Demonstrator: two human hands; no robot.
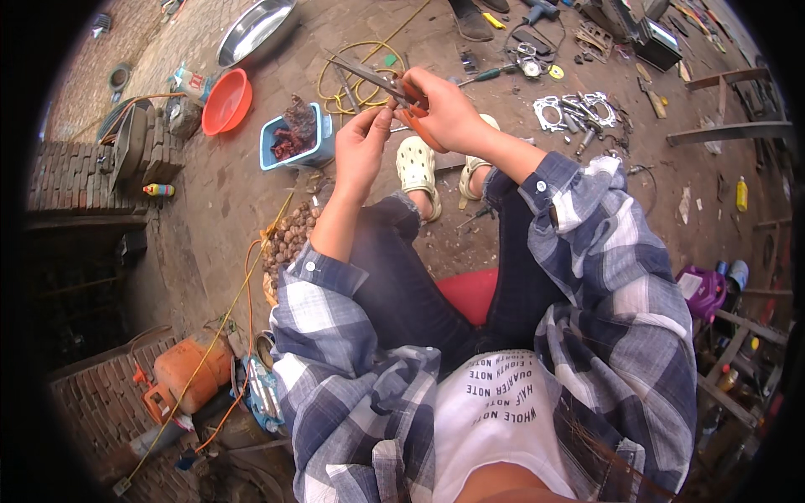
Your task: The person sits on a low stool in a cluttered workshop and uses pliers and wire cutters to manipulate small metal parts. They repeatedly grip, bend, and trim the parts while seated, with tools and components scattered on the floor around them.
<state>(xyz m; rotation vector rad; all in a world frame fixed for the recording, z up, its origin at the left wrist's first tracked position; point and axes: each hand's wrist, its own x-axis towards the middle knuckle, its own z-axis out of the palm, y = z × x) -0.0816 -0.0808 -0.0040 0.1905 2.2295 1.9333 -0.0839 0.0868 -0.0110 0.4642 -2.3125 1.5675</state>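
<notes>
My right hand (436,111) is closed around the orange handles of a pair of scissors (366,72), whose long grey blades point away to the upper left. Just beside it, my left hand (360,151) has its thumb and fingertips pinched together close to the base of the blades. Whatever lies between those fingertips is too small to make out. Below and left of the hands stands a light blue plastic basket (270,159) with dark reddish pieces in it. A heap of round brown things like walnuts (289,237) lies by my left knee.
An orange-red basin (227,102) and a metal basin (256,32) are at the upper left. A yellow hose (325,84) coils beyond the basket. Metal gaskets (549,113), a screwdriver (486,75) and loose parts litter the ground ahead right. An orange gas cylinder (197,373) is at lower left.
</notes>
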